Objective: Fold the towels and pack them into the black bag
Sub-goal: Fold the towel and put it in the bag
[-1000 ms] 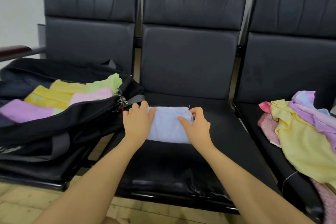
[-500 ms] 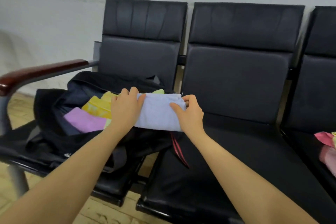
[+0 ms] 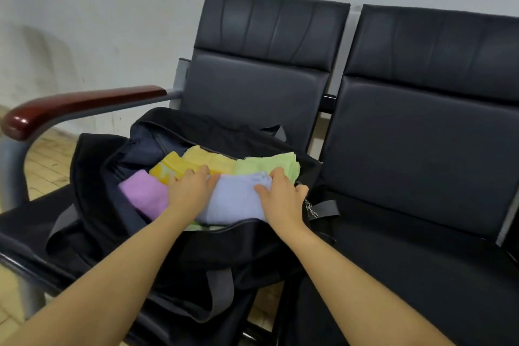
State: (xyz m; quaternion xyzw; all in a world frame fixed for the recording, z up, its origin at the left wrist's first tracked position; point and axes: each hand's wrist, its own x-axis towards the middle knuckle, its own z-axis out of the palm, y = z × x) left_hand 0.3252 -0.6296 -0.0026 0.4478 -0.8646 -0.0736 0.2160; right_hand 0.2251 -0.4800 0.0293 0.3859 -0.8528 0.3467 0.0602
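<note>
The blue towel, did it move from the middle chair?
Yes. The blue towel went left, off the middle seat, and now lies inside the black bag between both hands, the left hand and the right hand.

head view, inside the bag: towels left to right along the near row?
Purple towel → left hand → blue towel → right hand, all inside the black bag.
</note>
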